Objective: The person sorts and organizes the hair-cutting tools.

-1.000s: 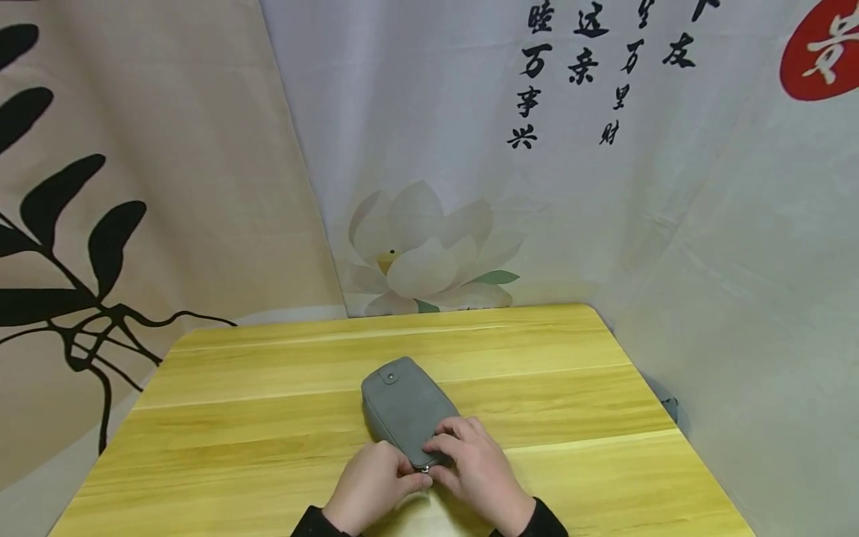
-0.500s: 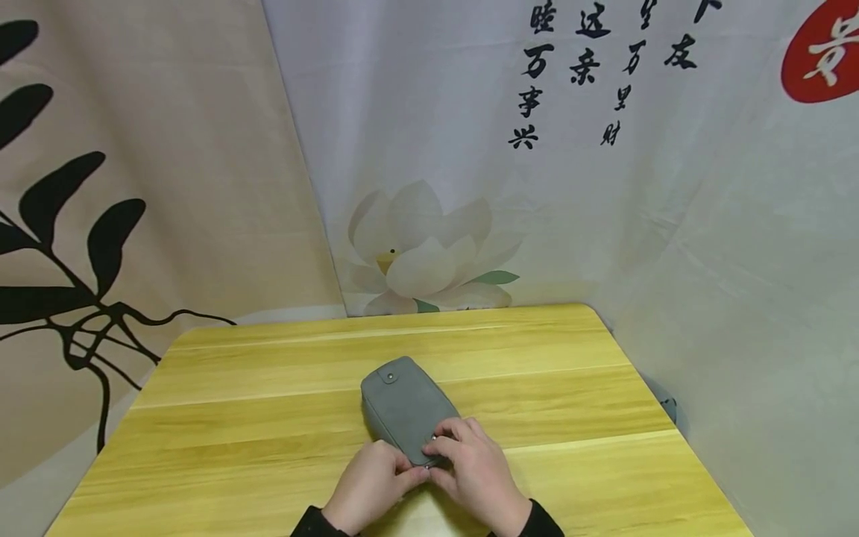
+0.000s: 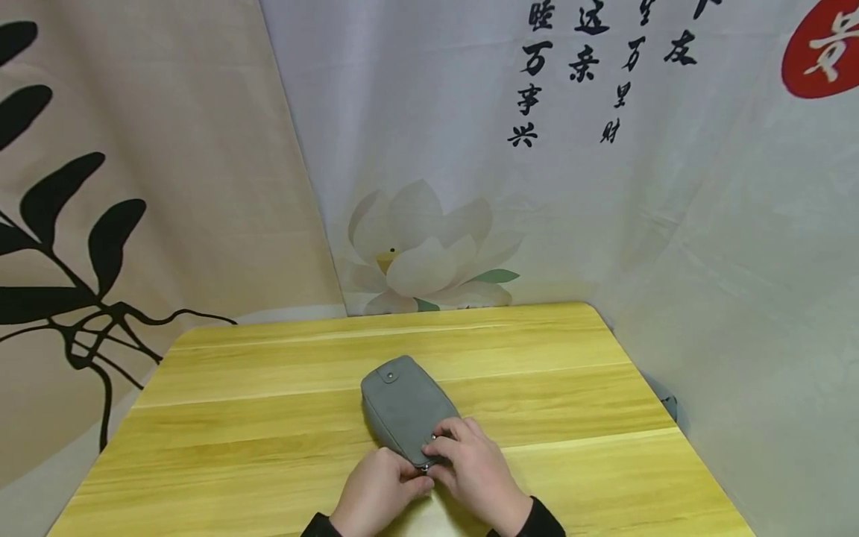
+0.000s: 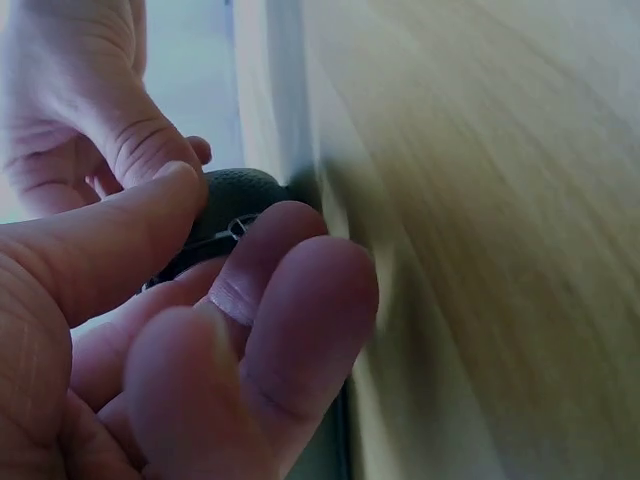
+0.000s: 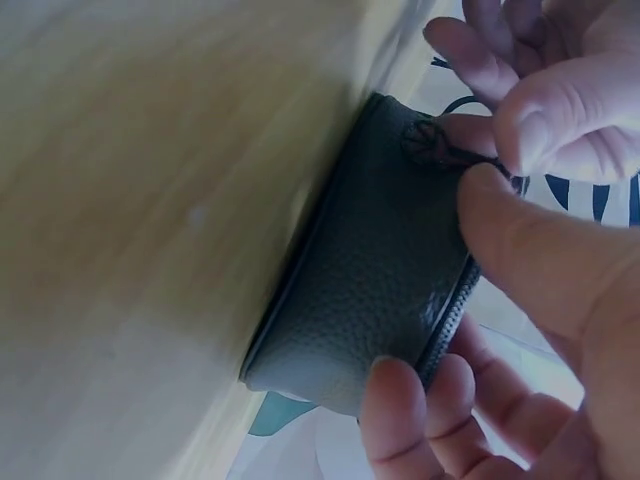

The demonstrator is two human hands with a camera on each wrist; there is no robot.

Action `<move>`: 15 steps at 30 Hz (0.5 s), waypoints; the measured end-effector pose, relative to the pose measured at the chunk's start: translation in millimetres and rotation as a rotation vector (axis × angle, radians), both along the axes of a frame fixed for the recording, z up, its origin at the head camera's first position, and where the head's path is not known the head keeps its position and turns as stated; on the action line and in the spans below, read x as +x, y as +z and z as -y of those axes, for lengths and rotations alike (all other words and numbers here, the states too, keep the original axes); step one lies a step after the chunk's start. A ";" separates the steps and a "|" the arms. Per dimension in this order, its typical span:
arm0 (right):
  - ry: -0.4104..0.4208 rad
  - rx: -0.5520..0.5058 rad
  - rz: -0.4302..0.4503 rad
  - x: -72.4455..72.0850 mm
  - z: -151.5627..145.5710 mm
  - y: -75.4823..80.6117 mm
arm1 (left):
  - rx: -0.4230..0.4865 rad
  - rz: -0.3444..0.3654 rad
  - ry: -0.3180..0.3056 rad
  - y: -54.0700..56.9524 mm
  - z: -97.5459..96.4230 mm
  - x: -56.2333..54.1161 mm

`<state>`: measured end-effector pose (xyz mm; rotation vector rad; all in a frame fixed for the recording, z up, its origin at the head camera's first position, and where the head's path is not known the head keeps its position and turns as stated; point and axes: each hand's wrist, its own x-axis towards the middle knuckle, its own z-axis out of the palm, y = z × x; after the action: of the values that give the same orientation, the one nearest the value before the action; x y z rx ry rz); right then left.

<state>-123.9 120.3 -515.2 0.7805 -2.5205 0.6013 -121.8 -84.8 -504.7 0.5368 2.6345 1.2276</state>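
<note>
A grey zip pouch (image 3: 408,410) with a small snap tab lies on the wooden table, angled toward me. At its near end my left hand (image 3: 377,489) has thumb and forefinger together at the zipper pull (image 3: 424,468), pinching it. My right hand (image 3: 478,471) grips the pouch's near right corner. In the right wrist view, its thumb presses the edge beside the zipper (image 5: 455,305) while its fingers hold the side lower down. A dark round charm (image 5: 425,142) hangs on the pouch there. From the left wrist, my fingers hide most of the pouch (image 4: 238,190).
The yellow wooden table (image 3: 268,388) extends around the pouch on all sides. Behind it hangs a pale cloth (image 3: 429,149) printed with a lotus and black characters. A beige cloth (image 3: 201,186) with dark leaves covers the left side.
My left hand has shifted slightly down and right, and the metal zipper end shows again between the thumbs. The right hand and the pouch stay in place.
</note>
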 end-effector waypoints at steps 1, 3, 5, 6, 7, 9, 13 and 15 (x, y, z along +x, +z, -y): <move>0.006 -0.004 -0.010 -0.1 -0.3 0.4 | 0.017 0.018 -0.006 -0.5 0.1 -0.7; 0.015 -0.009 -0.026 -0.1 -0.1 1.2 | 0.048 0.043 -0.020 -2.4 0.8 -2.2; 0.020 -0.009 -0.033 -0.2 0.6 1.0 | 0.072 0.065 -0.032 -4.6 1.8 -3.2; 0.020 -0.008 -0.032 -0.2 1.1 0.9 | 0.077 0.068 -0.037 -5.7 2.3 -3.7; 0.019 -0.007 -0.031 -0.3 1.6 0.6 | 0.082 0.069 -0.041 -6.6 2.6 -3.9; 0.013 -0.004 -0.027 -0.5 2.7 -0.1 | 0.092 0.063 -0.045 -8.3 3.0 -4.8; 0.002 -0.002 -0.025 0.2 3.5 0.0 | 0.097 0.044 -0.040 -11.6 2.7 -6.0; -0.001 -0.001 -0.025 0.4 3.5 0.3 | 0.092 0.042 -0.036 -13.0 2.4 -6.4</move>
<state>-123.5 116.8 -515.0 0.7815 -2.4976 0.5895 -128.2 -87.2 -517.7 0.5643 2.5333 1.3396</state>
